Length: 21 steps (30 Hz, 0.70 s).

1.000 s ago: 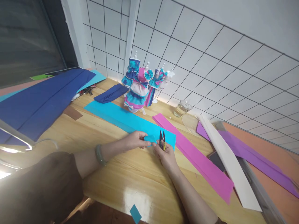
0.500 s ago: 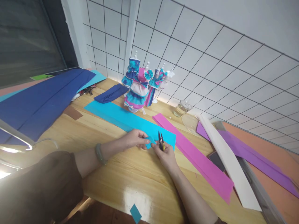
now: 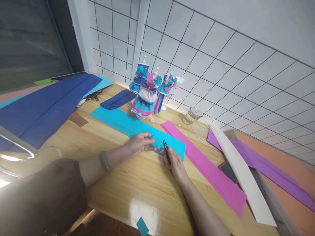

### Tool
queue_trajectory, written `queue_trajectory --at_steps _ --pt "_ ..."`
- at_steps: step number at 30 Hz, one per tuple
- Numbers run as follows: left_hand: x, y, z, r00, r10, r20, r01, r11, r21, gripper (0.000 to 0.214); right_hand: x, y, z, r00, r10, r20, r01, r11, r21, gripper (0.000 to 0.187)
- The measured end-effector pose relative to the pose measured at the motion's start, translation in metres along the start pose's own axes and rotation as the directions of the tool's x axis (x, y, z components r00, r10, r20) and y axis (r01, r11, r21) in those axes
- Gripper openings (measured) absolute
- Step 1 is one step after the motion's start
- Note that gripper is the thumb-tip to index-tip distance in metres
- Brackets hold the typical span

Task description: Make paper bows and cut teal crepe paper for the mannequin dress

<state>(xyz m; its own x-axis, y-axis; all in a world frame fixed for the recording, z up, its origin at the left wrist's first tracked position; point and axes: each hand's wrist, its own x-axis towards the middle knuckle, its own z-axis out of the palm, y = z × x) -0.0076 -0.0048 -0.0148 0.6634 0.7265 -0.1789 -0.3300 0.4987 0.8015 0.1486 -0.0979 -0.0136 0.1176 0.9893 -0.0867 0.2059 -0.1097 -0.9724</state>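
My left hand (image 3: 140,143) pinches a small piece of cyan paper (image 3: 156,143) just above the near end of a long cyan paper strip (image 3: 123,122) on the wooden table (image 3: 137,190). My right hand (image 3: 174,161) grips small black snips (image 3: 165,148), blades closed and pointing up-left, their tip touching the small cyan piece. A green bangle (image 3: 104,162) sits on my left wrist.
Small dress-form dolls in cyan, pink and blue paper dresses (image 3: 150,92) stand at the wall. A pink strip (image 3: 209,167), a white strip (image 3: 241,173), purple paper (image 3: 275,170), dark blue sheets (image 3: 44,108) and a glass jar (image 3: 192,115) lie around. A cyan scrap (image 3: 142,226) lies below.
The snips have tilted left and closed toward the small cyan piece. My left hand lowered the piece slightly toward the strip. The view shifted a little.
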Motion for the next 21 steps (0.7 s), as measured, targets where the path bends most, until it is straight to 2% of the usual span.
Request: queue_trajectory --at_steps 6,10,15,21 --pt "-0.0002 0.0016 -0.0005 0.999 0.029 0.017 -0.028 0.999 -0.045 0.027 0.0006 0.0002 0.0006 1.000 0.025 0.002 -0.025 0.999 -0.046 0.044" --pt "0.0000 0.0014 -0.0008 0.999 0.034 0.035 -0.033 0.999 -0.012 0.026 0.0007 0.0004 0.0002 1.000 -0.007 0.029 0.010 0.996 -0.094 0.043" --pt "0.0005 0.0011 0.0004 0.998 0.065 0.008 -0.065 0.994 0.085 0.024 0.0004 0.0010 -0.0001 0.999 -0.002 0.046 0.008 0.990 -0.138 0.042" --pt "0.0001 0.0005 0.0030 0.998 0.061 0.018 -0.063 0.994 0.093 0.028 -0.0010 -0.0008 0.0004 0.998 -0.024 0.058 0.033 0.985 -0.170 0.042"
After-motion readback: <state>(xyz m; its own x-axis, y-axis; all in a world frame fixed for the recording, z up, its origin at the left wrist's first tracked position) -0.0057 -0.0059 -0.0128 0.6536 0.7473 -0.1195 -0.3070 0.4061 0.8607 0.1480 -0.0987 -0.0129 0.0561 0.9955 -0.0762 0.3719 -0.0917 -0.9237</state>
